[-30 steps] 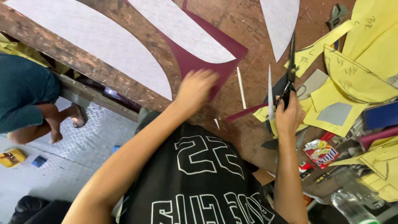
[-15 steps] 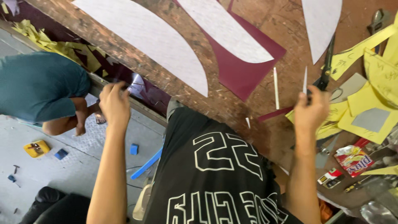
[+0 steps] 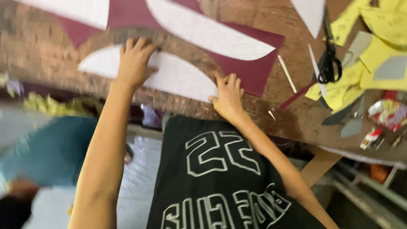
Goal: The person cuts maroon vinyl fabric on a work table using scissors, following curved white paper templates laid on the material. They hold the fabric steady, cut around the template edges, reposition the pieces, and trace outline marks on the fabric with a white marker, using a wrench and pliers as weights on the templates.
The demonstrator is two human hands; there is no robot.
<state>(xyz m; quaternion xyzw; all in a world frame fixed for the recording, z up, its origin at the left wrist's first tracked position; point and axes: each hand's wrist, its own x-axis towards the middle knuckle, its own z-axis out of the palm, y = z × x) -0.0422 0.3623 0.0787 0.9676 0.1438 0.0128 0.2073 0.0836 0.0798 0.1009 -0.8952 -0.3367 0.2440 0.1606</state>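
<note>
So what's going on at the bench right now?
A person is leaning over a worn wooden workbench with both hands flat on a white curved pattern piece. The left hand presses on its upper left part, and the right hand holds down its right tip. Another white curved piece lies on maroon sheet material just beyond. Black scissors lie untouched to the right, beside yellow paper scraps.

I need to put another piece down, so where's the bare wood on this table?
Bare table shows left of the left hand, and a patch lies between the maroon sheet and the scissors. The right hand presses the white curved piece. The yellow scraps crowd the right.
</note>
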